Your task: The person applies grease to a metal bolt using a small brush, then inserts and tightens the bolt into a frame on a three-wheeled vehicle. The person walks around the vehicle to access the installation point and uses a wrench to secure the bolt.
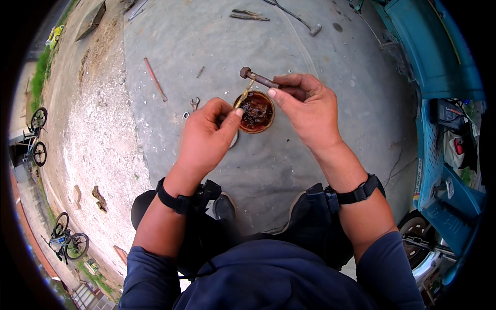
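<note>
My right hand (312, 106) pinches a long, rusty hex-head bolt (264, 80) by its shank end, with the head pointing to the left. Between the thumb and fingers of my left hand (206, 132) is a thin yellowish stick (248, 91), smeared and slanting up to the bolt. Its tip meets the shank just beside the head. Below both hands, a round tin (273, 120) of dark reddish-brown grease (257, 110) stands on the ground. My left fingers are over its left rim. Part of a pale disc (234, 139) shows beside my left wrist.
Around the tin lie a wrench (195, 103), a metal ring (186, 115), a red-handled tool (153, 77) and a small rod (200, 72). Farther off are pliers (249, 15) and a hammer (313, 30). A blue vehicle (431, 62) borders the right side; bicycles (64, 242) stand far left.
</note>
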Demonstrator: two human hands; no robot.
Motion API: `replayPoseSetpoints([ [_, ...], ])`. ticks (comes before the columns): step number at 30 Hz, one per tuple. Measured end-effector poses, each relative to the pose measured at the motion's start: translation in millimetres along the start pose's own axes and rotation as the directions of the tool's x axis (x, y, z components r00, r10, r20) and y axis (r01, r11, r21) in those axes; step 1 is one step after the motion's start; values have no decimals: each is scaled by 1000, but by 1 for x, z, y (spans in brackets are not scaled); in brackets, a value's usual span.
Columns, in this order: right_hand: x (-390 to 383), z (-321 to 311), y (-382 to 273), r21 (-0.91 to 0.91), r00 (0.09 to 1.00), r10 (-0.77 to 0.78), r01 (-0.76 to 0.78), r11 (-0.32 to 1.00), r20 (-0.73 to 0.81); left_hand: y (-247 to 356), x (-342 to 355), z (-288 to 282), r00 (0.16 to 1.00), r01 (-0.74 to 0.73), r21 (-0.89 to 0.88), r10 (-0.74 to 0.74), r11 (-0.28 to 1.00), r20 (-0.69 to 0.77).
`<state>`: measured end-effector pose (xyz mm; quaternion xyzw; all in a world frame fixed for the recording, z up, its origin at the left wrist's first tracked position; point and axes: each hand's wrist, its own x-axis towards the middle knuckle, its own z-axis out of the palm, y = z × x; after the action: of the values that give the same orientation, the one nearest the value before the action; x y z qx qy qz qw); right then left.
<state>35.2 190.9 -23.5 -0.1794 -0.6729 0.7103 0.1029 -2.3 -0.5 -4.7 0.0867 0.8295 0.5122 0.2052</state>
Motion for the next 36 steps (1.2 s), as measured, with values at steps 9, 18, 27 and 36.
replayPoseSetpoints([
  [9,0,0,1,-16,1000,-14,14,1000,-1,3,-2,3,996,-63,102,69,993,-62],
  [18,-1,1,-1,-10,1000,-15,15,1000,-3,-2,0,0,968,-168,342,221,925,-121],
  [27,-1,0,-2,-26,1000,-21,20,999,-10,-1,-1,-1,958,-186,326,246,927,-150],
  [36,-1,-2,-6,-20,999,31,-32,999,-24,-4,-2,1,976,-136,335,184,932,-116],
])
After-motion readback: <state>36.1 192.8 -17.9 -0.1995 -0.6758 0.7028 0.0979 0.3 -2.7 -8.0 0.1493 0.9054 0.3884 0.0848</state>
